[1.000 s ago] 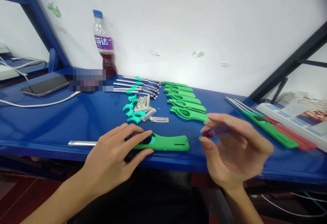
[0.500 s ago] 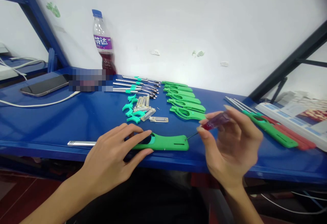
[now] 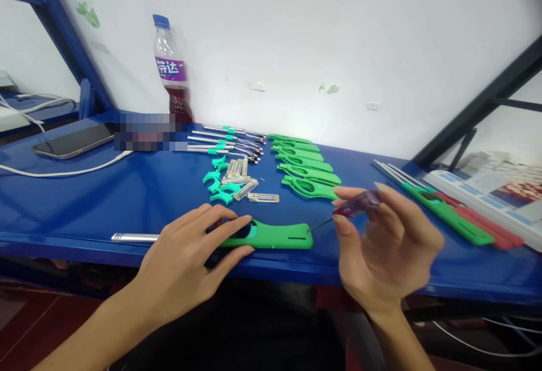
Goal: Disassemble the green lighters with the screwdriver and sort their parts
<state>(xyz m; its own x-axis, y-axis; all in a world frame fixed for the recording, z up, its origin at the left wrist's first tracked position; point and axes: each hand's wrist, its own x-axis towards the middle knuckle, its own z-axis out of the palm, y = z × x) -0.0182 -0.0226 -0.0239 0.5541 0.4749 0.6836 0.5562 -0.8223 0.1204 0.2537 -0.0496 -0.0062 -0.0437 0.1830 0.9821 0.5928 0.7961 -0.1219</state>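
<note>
Near the bench's front edge lies a green long-neck lighter (image 3: 282, 236), its metal barrel pointing left. My left hand (image 3: 192, 255) is closed around its middle, thumb in front and fingers over the trigger opening. A screwdriver (image 3: 358, 204) with a purplish see-through handle is pinched in the fingers of my right hand (image 3: 389, 252). Its thin shaft slants down to the left, and the tip meets the lighter's right end by a small hole. Behind the lighter are teal triggers (image 3: 226, 190), clear fuel tanks (image 3: 241, 182), metal barrels with wires (image 3: 220, 147) and green handle shells (image 3: 311, 176).
Several lighters, green (image 3: 453, 213) and red (image 3: 486, 224), lie at the right beside a white power strip (image 3: 478, 199). A drink bottle (image 3: 170, 71) stands by the wall. On the left are a phone (image 3: 74, 140) and a white cable (image 3: 76, 174).
My right hand has shifted slightly right and turned the screwdriver's handle a little, its tip staying at the lighter's end. My left hand and the lighter have stayed put.
</note>
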